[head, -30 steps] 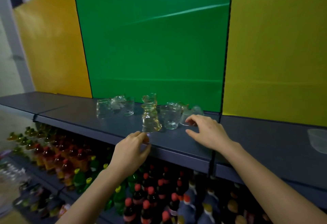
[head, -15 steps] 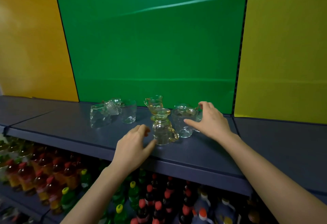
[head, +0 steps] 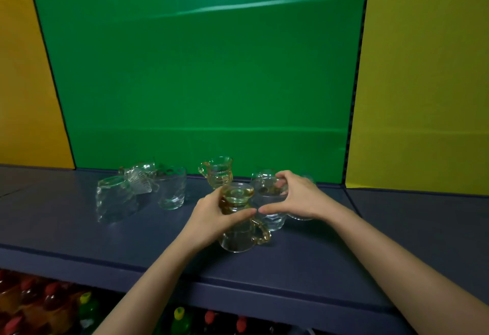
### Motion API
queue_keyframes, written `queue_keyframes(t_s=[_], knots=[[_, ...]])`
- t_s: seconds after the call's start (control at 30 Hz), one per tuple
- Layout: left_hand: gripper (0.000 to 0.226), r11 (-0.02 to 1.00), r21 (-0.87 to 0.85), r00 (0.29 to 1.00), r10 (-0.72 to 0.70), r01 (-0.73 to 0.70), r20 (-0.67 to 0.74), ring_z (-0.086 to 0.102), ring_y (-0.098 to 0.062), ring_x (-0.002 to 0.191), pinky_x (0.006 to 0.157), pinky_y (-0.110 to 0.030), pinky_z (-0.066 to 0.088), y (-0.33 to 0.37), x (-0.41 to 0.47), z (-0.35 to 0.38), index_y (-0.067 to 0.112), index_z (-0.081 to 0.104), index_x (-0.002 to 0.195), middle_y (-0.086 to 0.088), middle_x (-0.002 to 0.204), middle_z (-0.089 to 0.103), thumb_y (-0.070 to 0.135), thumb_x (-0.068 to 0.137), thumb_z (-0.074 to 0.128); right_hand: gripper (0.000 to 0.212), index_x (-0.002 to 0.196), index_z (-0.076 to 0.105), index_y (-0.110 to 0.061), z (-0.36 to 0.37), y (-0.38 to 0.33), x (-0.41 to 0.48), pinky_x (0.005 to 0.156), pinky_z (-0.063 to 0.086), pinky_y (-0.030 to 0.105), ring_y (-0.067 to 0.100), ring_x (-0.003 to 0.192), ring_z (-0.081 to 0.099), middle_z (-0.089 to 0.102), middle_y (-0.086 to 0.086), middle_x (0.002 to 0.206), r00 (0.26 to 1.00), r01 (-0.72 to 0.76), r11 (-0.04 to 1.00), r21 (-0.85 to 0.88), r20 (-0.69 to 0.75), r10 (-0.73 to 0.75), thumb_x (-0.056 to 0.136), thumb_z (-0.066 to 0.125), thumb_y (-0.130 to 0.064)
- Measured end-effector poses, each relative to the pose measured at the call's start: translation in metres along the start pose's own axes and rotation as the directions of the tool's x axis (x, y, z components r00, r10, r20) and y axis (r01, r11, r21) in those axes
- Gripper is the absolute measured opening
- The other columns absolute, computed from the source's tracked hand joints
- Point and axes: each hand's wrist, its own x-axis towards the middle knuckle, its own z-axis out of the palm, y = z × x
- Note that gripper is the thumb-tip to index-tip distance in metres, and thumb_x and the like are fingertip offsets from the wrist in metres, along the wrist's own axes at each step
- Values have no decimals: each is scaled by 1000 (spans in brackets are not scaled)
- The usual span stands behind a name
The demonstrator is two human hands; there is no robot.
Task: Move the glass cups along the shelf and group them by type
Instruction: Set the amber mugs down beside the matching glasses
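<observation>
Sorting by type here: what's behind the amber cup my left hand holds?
Another amber handled cup stands behind it by the green panel. Its base is hidden by the held cup.

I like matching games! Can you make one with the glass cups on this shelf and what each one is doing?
Things:
1. amber handled cup
2. clear tumbler
3. second amber cup
4. clear cup at far left

States:
A. tilted over at the left end of the shelf
B. standing free by the green wall, handle to the left
C. wrapped by the left hand
D. upright, untouched, beside a ribbed glass

Pairs: 1-C, 2-D, 3-B, 4-A
</observation>
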Motion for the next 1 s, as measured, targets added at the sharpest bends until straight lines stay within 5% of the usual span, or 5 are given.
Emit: queue_keyframes(t_s=[0.33, 0.47, 0.67, 0.83, 1.0], knots=[[32, 984, -122, 986, 139, -127, 95, 63, 11, 76, 62, -2, 44, -6, 11, -22, 31, 62, 89, 11, 88, 69, 23, 65, 79, 92, 130, 42, -18, -12, -7, -35, 87, 50, 30, 10, 100, 58, 55, -6, 118, 969, -131, 941, 311, -160, 188, 52, 87, -38], [37, 968, -132, 968, 229, -215, 104, 61, 12, 77, 64, -1, 44, 10, 13, -27, 34, 59, 89, 12, 89, 68, 30, 59, 80, 92, 131, 42, -17, -23, -6, -65, 84, 46, 25, 10, 97, 58, 55, -5, 117, 934, -153, 922, 355, -253, 253, 52, 88, -33], [48, 917, -251, 938, 337, -309, 77, 66, -3, 83, 76, -19, 52, 47, 10, -3, 28, 66, 92, 9, 90, 72, 43, 48, 77, 92, 130, 46, -21, -47, 14, -126, 87, 48, 26, 8, 97, 60, 59, -8, 114, 852, -225, 903, 365, -376, 365, 50, 88, -36], [38, 880, -314, 905, 409, -358, 115, 66, 3, 76, 71, -12, 51, 87, 5, 50, 31, 67, 86, 16, 81, 73, 41, 51, 80, 93, 129, 46, -21, -77, 43, -183, 88, 48, 27, 10, 97, 61, 59, -9, 111, 764, -302, 882, 363, -462, 451, 48, 89, -35], [40, 847, -372, 871, 463, -379, 167, 67, -5, 78, 77, -23, 53, 129, -8, 118, 28, 69, 86, 11, 83, 74, 39, 51, 85, 91, 129, 46, -21, -113, 85, -242, 88, 47, 27, 12, 100, 61, 59, -6, 112, 681, -352, 858, 373, -527, 508, 49, 89, -33]])
